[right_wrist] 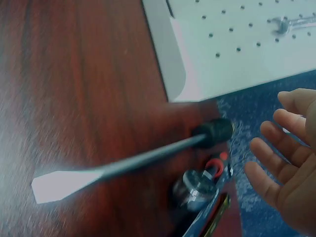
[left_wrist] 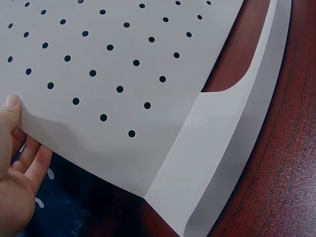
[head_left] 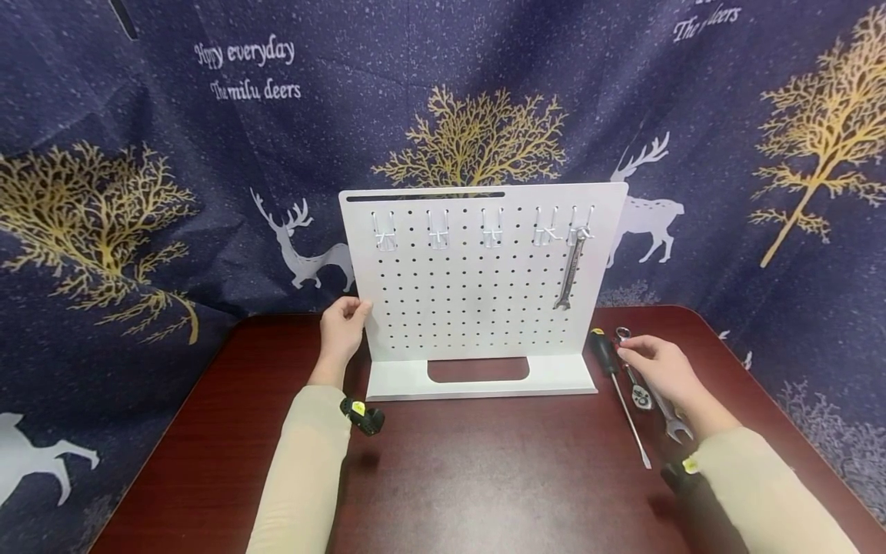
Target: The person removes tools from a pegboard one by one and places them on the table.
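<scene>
A white pegboard point(head_left: 477, 308) stands on the table, and my left hand point(head_left: 341, 327) pinches its left edge between thumb and fingers. In the left wrist view the thumb point(left_wrist: 12, 111) lies on the front face, with the fingers behind. A combination wrench point(head_left: 571, 273) hangs from the rightmost hook. My right hand point(head_left: 664, 369) is over the tools right of the board, its fingers loosely bent around nothing in the right wrist view. Under and beside it lie a black-handled screwdriver point(head_left: 605, 352), a ratchet wrench point(head_left: 642, 398) and another wrench point(head_left: 676, 427), partly hidden by the hand.
Several white hooks point(head_left: 438, 231) line the upper part of the board. The board's foot point(head_left: 561, 377) reaches forward over the dark red table point(head_left: 484, 462). A blue printed cloth point(head_left: 291, 138) hangs behind the table's far edge.
</scene>
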Available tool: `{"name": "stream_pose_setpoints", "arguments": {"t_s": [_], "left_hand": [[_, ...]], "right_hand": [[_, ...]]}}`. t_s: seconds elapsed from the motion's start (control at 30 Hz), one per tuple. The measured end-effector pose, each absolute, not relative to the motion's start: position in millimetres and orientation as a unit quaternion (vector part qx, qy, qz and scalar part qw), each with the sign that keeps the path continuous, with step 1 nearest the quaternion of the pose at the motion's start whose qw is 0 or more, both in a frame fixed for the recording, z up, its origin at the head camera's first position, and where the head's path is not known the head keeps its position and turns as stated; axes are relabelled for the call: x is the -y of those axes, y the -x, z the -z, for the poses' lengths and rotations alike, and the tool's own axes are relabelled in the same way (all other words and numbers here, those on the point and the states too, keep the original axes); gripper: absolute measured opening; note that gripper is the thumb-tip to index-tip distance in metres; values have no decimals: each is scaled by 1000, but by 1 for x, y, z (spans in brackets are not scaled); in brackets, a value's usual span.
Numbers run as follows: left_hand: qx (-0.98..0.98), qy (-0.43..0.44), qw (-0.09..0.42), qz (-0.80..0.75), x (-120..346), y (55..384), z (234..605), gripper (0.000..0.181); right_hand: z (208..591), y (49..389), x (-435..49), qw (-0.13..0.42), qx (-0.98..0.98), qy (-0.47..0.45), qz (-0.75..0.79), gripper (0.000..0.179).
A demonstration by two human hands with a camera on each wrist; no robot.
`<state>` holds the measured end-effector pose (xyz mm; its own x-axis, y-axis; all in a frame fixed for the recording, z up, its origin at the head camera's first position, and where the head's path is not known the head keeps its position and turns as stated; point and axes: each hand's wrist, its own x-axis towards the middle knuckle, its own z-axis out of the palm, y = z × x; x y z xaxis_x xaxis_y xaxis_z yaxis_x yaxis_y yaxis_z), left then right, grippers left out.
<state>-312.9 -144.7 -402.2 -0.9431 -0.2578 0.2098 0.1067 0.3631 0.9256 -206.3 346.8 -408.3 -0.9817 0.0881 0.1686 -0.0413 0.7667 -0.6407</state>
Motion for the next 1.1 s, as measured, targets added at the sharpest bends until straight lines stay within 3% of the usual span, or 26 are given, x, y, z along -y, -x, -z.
{"name": "stream_pose_setpoints", "arguments": {"t_s": [0.37, 0.73, 1.1], "left_hand": [[810, -48, 156, 563, 144, 312, 401, 31], [811, -52, 153, 562, 144, 313, 402, 32], [811, -53, 147, 564, 145, 314, 402, 33]], "right_hand": [[389, 215, -327, 84, 919, 1, -384, 44], [366, 231, -309, 107, 899, -47, -422, 45], [347, 250, -289, 104, 852, -92, -505, 57]]}}
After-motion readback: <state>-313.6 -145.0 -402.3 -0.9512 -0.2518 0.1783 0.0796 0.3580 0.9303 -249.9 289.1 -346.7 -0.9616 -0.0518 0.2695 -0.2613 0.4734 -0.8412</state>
